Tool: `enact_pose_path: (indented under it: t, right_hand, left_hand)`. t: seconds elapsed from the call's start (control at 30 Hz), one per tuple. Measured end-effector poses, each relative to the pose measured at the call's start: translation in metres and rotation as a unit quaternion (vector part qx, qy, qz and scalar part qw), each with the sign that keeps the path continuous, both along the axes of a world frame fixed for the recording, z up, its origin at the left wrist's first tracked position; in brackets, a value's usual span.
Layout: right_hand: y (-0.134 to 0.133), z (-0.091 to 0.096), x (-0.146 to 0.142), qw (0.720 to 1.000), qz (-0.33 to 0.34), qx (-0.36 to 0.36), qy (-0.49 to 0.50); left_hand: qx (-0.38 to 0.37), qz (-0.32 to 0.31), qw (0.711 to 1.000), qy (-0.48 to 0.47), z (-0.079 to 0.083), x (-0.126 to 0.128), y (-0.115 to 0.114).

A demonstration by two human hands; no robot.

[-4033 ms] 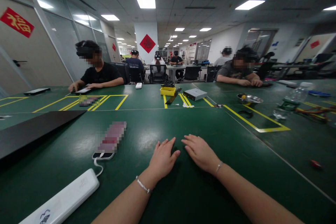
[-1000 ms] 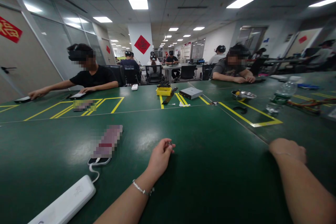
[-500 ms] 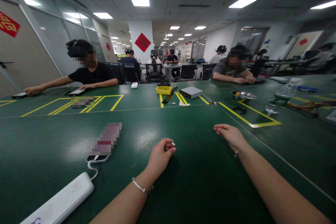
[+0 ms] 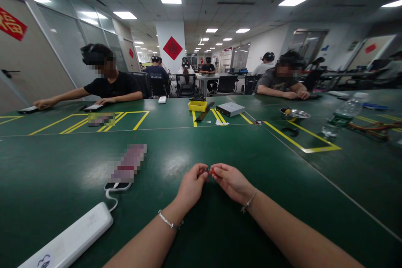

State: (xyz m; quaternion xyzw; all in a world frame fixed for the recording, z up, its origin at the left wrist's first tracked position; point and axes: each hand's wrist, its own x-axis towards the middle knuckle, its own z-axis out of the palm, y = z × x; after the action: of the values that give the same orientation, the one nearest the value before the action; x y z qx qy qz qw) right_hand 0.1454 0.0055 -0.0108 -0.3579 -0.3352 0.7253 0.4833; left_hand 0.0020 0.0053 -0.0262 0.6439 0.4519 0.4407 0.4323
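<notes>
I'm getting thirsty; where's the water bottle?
In the head view, the plastic water bottle is on the right side of the green table, just right of the metal bowl.

Right of the phone [image 4: 129, 161], over the green bench [image 4: 188, 144], the left hand [image 4: 191, 185] and right hand [image 4: 233, 181] nearly meet. The left fingers pinch a small item [image 4: 206, 170], too tiny to make out; the right fingers pinch an orange-red piece [image 4: 213, 171]. A white cable [image 4: 113, 205] joins the phone's near end to a long white device [image 4: 72, 232].
</notes>
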Motion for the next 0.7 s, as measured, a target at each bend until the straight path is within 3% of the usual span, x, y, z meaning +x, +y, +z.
enact_pose_path:
  t: [0.2, 0.53, 0.7]
  right_hand:
    - [0.002, -0.003, 0.005, 1.000, -0.011, 0.003, -0.016]
    - [-0.001, -0.004, 0.003, 0.999, 0.048, 0.021, 0.007]
    - [-0.002, -0.004, 0.006, 1.000, 0.023, 0.006, -0.005]
  left_hand:
    - [-0.032, -0.007, 0.999, -0.012, 0.000, -0.001, 0.000]
    - [0.023, 0.028, 0.999, 0.032, 0.000, -0.001, 0.000]
    - [0.040, 0.054, 0.996, 0.051, 0.007, -0.004, -0.003]
